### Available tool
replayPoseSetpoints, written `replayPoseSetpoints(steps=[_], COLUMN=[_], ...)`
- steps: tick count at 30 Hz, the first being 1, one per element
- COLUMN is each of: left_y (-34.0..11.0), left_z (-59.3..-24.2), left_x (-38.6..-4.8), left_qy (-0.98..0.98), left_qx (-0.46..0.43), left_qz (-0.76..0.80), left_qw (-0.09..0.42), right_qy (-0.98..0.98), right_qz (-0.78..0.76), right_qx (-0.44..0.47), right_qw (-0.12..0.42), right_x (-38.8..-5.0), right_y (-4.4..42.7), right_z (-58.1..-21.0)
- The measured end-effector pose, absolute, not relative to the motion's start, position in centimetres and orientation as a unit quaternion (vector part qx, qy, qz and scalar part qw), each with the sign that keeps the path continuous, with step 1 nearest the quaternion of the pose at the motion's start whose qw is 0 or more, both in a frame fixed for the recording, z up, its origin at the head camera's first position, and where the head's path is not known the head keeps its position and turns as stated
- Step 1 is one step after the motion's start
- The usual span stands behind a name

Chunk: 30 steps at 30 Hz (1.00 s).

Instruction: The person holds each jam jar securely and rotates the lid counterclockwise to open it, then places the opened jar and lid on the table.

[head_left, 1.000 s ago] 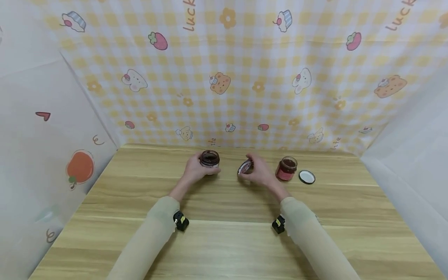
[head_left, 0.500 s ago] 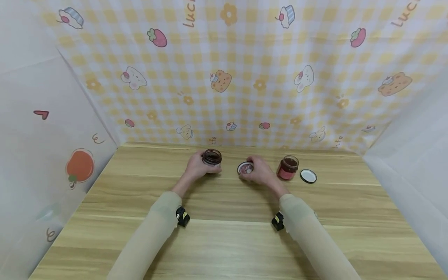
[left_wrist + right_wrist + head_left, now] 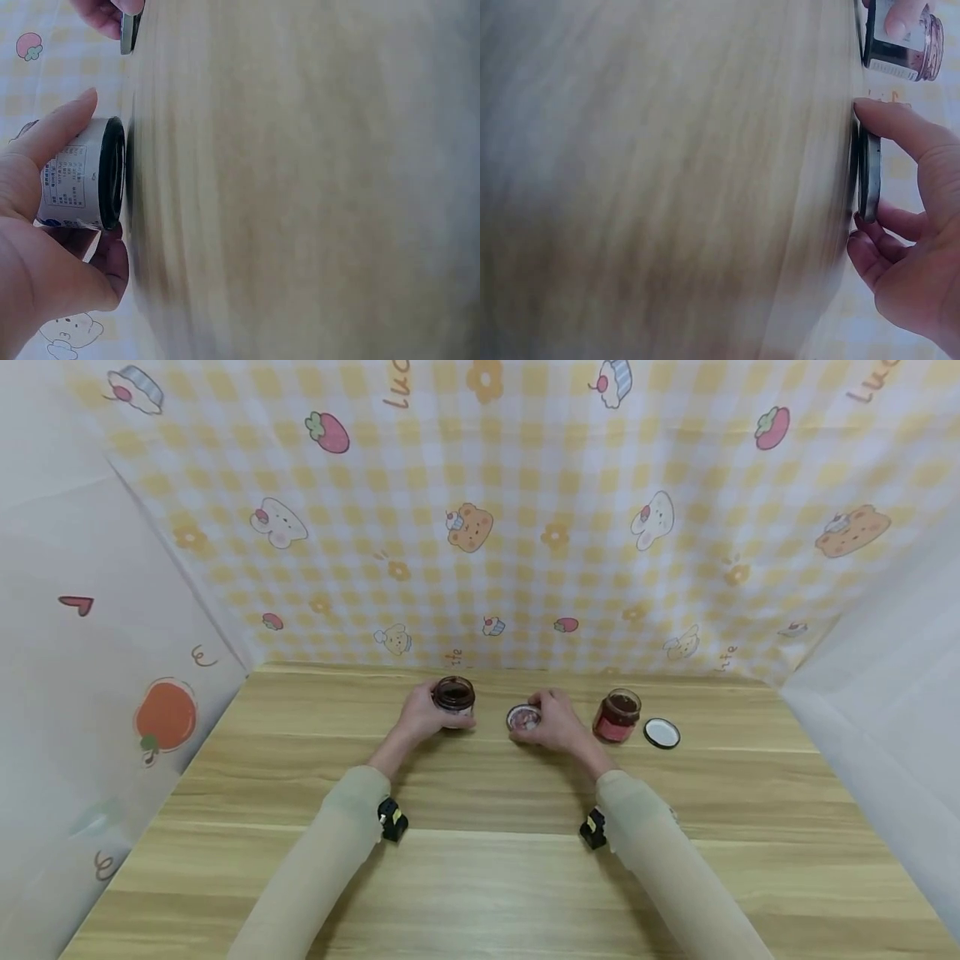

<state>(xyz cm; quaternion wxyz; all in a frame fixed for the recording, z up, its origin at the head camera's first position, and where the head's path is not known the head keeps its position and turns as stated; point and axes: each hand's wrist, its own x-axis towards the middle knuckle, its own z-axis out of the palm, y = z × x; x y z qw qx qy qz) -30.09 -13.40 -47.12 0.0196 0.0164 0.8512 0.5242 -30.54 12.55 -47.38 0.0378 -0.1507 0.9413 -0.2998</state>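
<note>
My left hand (image 3: 422,714) grips an uncovered glass jar (image 3: 454,693) with dark contents, standing upright at the back of the table. In the left wrist view the thumb and fingers wrap round the jar's pale printed label (image 3: 69,180); its base is at the tabletop, and whether it touches cannot be told. To the right, my right hand (image 3: 557,720) pinches a round jar lid (image 3: 522,718) by its edge. Its stained inner side faces up. The right wrist view shows the lid's dark rim (image 3: 870,176) between thumb and fingers, flat and close to the table.
A second uncovered jar (image 3: 617,718), with dark red contents and a red label, stands right of my right hand. Beside it lies another lid (image 3: 662,733), white inside up. The wooden table (image 3: 480,893) meets a checked cloth backdrop (image 3: 517,568) just behind the jars.
The lid in my right hand has gone from tilted to flat, lowered toward the table. My left hand keeps its grip on the jar. The view has shifted slightly.
</note>
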Motion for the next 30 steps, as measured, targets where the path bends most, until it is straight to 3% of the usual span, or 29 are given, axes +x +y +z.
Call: replayPoseSetpoints(steps=[10,30], left_y=[-13.84,-13.84], left_z=[-47.00,-47.15], left_x=[-29.63,-29.11], left_qy=[0.853,0.840], left_qx=[0.012,0.013], left_qz=[0.522,0.540], left_qw=[0.030,0.052], right_qy=[0.933,0.920], right_qz=[-0.319,-0.338], right_qx=[-0.159,-0.201], right_qw=[0.043,-0.003], right_x=[-30.56,-29.93], right_y=[12.42,12.83], right_z=[-47.27,-47.65])
